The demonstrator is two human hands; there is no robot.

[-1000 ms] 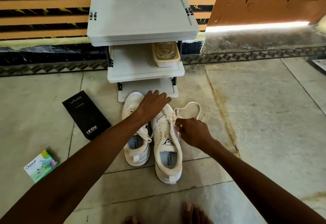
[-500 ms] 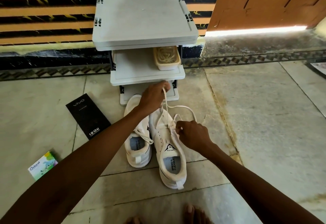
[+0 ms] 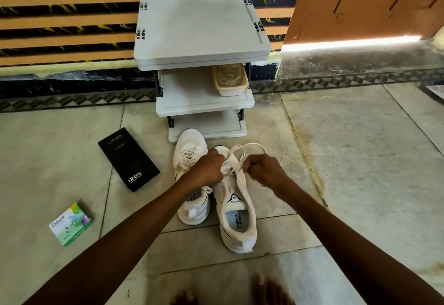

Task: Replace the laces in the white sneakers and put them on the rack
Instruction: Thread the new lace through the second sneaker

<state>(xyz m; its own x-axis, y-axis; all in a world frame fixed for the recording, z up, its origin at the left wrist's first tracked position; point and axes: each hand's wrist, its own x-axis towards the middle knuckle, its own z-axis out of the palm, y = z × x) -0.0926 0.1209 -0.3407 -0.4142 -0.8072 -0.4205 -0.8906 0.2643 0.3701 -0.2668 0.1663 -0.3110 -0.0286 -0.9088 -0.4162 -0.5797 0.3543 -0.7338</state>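
Note:
Two white sneakers stand side by side on the floor in front of a grey shoe rack [image 3: 204, 105]. The left sneaker [image 3: 189, 151] is laced. The right sneaker [image 3: 236, 213] has a white lace [image 3: 252, 146] looping out past its toe. My left hand [image 3: 206, 170] grips the lace over the right sneaker's front eyelets. My right hand [image 3: 264, 170] pinches the lace on the shoe's other side. Both fists sit close together above the tongue.
A cream tub [image 3: 230, 78] of laces sits on the rack's middle shelf. A black phone box [image 3: 128, 158] and a small green box [image 3: 70, 224] lie on the floor to the left. An orange door [image 3: 365, 2] stands at the back right. My bare toes [image 3: 262, 288] show below.
My left hand rose from the sneaker's toe with the lace, then came back down beside my right hand. The right sneaker has slid nearer to me.

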